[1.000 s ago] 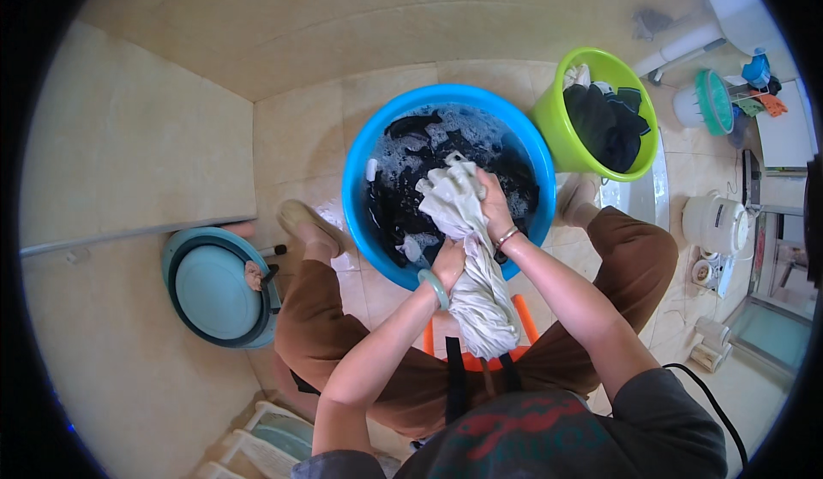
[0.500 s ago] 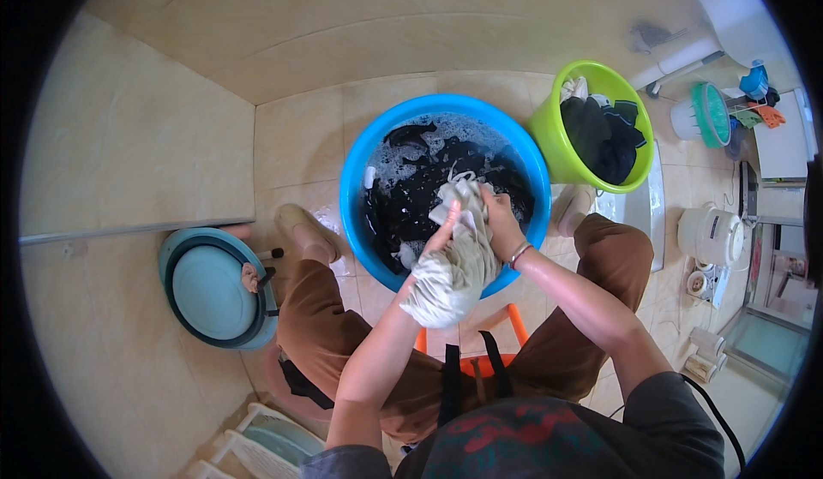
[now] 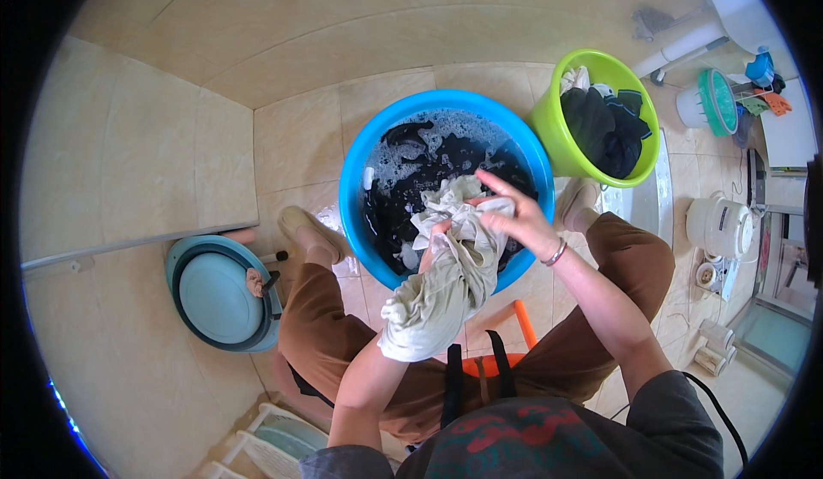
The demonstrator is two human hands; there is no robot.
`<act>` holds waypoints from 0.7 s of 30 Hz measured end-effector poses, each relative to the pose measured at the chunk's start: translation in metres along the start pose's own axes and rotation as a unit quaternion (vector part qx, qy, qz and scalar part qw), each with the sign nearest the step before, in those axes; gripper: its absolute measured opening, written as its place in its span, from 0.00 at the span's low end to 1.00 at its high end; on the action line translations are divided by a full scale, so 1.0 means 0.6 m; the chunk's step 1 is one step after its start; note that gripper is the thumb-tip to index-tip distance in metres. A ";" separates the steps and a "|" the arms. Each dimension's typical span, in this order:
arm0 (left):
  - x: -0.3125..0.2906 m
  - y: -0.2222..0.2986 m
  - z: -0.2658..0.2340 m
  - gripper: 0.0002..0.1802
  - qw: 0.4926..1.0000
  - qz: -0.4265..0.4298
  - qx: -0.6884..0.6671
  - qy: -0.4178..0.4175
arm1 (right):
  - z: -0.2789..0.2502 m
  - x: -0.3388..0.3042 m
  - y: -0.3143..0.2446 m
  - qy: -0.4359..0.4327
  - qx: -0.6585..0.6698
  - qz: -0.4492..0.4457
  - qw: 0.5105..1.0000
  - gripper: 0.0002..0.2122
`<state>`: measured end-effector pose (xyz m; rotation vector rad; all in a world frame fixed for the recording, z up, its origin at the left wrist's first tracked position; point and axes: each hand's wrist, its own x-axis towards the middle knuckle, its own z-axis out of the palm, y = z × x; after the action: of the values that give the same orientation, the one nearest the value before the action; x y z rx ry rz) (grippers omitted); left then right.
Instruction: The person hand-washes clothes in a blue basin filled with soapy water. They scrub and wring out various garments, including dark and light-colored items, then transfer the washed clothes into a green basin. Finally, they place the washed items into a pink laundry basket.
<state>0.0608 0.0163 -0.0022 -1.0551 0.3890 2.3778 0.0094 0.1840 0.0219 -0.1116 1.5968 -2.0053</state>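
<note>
A crumpled off-white garment (image 3: 446, 295) hangs over the near rim of a blue basin (image 3: 349, 196) and drapes across my left wrist and forearm. My left hand (image 3: 435, 237), partly hidden in its folds, is closed on the cloth. My right hand (image 3: 521, 220) is at the garment's right side with fingers spread, the thumb close against the fabric. Whether it touches the cloth is hard to tell. Under both hands, dark clothes (image 3: 411, 179) soak in foamy water inside the basin.
A lime-green bucket (image 3: 557, 132) of dark and pale clothes stands beside the basin at right. Stacked teal basins (image 3: 219, 299) lean at left. An orange stool (image 3: 525, 325) shows between my legs. A white lidded bucket (image 3: 718, 226) stands farther right.
My right hand has opened from its hold and moved slightly right. The garment has loosened from a bunched wad and spread lower over my left forearm.
</note>
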 end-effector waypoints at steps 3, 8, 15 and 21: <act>-0.016 0.003 0.020 0.29 1.000 0.014 0.004 -0.003 | -0.037 0.012 0.028 0.089 -0.007 0.012 0.996 0.38; -0.023 -0.010 0.027 0.28 0.999 0.012 0.046 0.020 | 0.003 0.022 0.057 0.052 0.282 0.027 0.958 0.45; -0.015 -0.031 0.004 0.25 0.983 0.032 0.173 0.043 | 0.021 0.028 0.022 0.075 0.089 -0.028 0.993 0.17; 0.048 -0.064 -0.111 0.25 0.930 0.204 0.296 -0.077 | 0.035 0.037 0.020 0.055 -0.128 -0.142 0.980 0.12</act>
<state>0.1061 0.0281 -0.0700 -0.5367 1.2730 2.4053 0.0036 0.1536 0.0110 -0.3493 2.0020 -2.0323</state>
